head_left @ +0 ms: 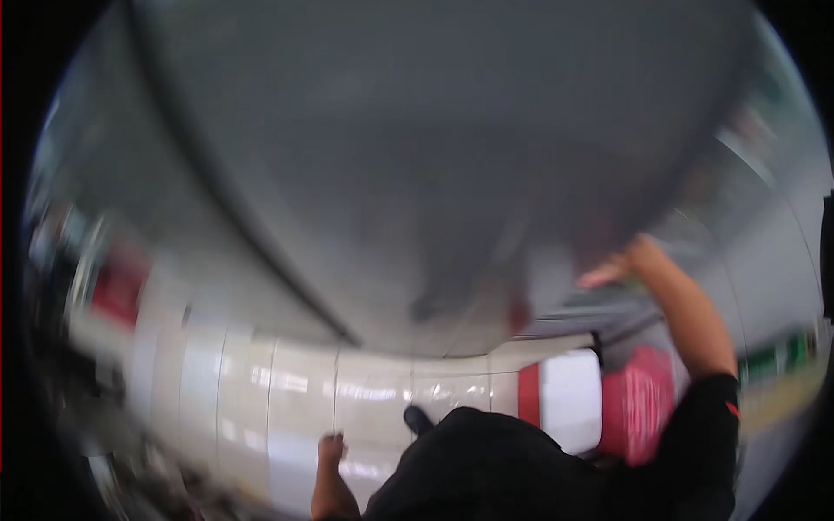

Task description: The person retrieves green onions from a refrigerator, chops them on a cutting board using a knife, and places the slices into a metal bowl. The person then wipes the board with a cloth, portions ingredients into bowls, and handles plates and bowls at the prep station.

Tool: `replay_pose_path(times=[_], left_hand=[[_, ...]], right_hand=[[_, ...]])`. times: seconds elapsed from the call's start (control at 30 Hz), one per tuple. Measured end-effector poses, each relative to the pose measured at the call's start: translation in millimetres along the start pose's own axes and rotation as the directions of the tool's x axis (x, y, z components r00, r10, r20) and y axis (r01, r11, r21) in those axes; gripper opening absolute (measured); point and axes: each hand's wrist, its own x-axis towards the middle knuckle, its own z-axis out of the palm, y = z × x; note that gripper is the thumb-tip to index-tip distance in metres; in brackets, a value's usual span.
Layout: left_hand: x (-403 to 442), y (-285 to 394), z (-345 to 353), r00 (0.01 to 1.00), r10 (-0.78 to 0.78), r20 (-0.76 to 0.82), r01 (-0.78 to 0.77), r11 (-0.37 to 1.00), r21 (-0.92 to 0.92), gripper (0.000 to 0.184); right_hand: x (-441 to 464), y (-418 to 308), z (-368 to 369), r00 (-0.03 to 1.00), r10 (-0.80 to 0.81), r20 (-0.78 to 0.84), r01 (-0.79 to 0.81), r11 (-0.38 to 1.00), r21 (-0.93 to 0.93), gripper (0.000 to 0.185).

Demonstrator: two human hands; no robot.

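My right hand [615, 267] reaches forward at the right, its fingers stretched out at the edge of a large grey panel or door [452, 156] that fills the upper view. Blur hides whether the fingertips touch it. My left hand [331, 447] hangs low beside my body above the tiled floor, its fingers curled. Whether something small is inside it cannot be made out.
A white box-like object with a red side [569, 401] stands at my right, beside a pink-red basket [638, 404]. Glossy light tiles [373, 382] cover the floor. A blurred red object [120, 282] and dark clutter lie at the far left; a green item [777, 358] is far right.
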Motion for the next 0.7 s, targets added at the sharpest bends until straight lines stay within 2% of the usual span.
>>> replay_pose_path(times=[0.03, 0.07, 0.1, 0.13, 0.17, 0.2, 0.27, 0.37, 0.4, 0.43, 0.5, 0.57, 0.6, 0.63, 0.67, 0.7], left_hand=[[4, 24, -7, 0.999, 0.045, 0.015, -0.044, 0.998, -0.049, 0.025], [16, 47, -10, 0.992, -0.129, 0.014, 0.130, 0.980, -0.150, 0.024], [31, 62, -15, 0.995, -0.020, 0.102, 0.019, 1.000, 0.003, 0.023], [44, 75, -19, 0.978, 0.090, 0.187, -0.116, 0.984, 0.135, 0.022], [47, 88, -19, 0.978, 0.088, 0.190, -0.113, 0.985, 0.127, 0.021], [53, 102, -11, 0.980, 0.080, 0.183, -0.092, 0.994, 0.058, 0.020], [61, 121, 8, 0.977, 0.083, 0.199, -0.069, 0.995, -0.075, 0.018], [74, 129, 39, 0.951, 0.128, 0.280, -0.065, 0.972, -0.226, 0.015], [77, 123, 47, 0.923, 0.189, 0.335, -0.132, 0.974, -0.183, 0.014], [81, 122, 45, 0.804, 0.381, 0.457, -0.516, 0.829, 0.217, 0.016], [72, 115, 44, 0.779, 0.405, 0.478, -0.606, 0.679, 0.414, 0.017], [66, 116, 42, 0.844, 0.325, 0.426, -0.507, 0.741, 0.440, 0.017], [63, 118, 43, 0.863, 0.297, 0.410, -0.475, 0.753, 0.455, 0.018], [61, 120, 42, 0.870, 0.290, 0.399, -0.465, 0.753, 0.465, 0.018], [60, 123, 42, 0.873, 0.290, 0.392, -0.462, 0.748, 0.477, 0.019], [58, 125, 41, 0.874, 0.292, 0.388, -0.464, 0.737, 0.491, 0.019]], right_hand=[[2, -3, 4, 0.999, 0.011, -0.038, -0.012, 1.000, -0.010, 0.112], [9, -9, 11, 0.996, -0.001, -0.088, -0.002, 0.999, -0.036, 0.113], [12, -9, 18, 0.986, -0.027, -0.162, 0.014, 0.997, -0.079, 0.114], [5, -16, 10, 0.973, -0.099, -0.208, 0.040, 0.962, -0.271, 0.115], [8, -10, 22, 0.888, -0.201, -0.414, 0.083, 0.954, -0.287, 0.112], [10, -5, 36, 0.747, -0.306, -0.591, 0.126, 0.937, -0.326, 0.110], [2, -19, 40, 0.879, -0.111, -0.464, -0.065, 0.936, -0.346, 0.100], [-18, -51, 48, 0.923, 0.124, -0.365, -0.251, 0.912, -0.323, 0.079], [-24, -65, 49, 0.919, 0.182, -0.351, -0.300, 0.898, -0.320, 0.073], [-28, -60, 75, 0.745, -0.017, -0.667, -0.240, 0.926, -0.292, 0.054], [-55, -81, 106, 0.691, -0.043, -0.722, -0.135, 0.973, -0.187, 0.046], [-87, -109, 150, 0.778, 0.140, -0.612, -0.193, 0.981, -0.021, 0.040], [-104, -123, 170, 0.812, 0.272, -0.516, -0.247, 0.962, 0.119, 0.042], [-113, -129, 207, 0.824, 0.503, -0.261, -0.315, 0.789, 0.527, 0.047], [-123, -134, 243, 0.744, 0.656, -0.129, -0.430, 0.617, 0.659, 0.050], [-132, -135, 268, 0.681, 0.723, 0.116, -0.558, 0.411, 0.721, 0.060]])
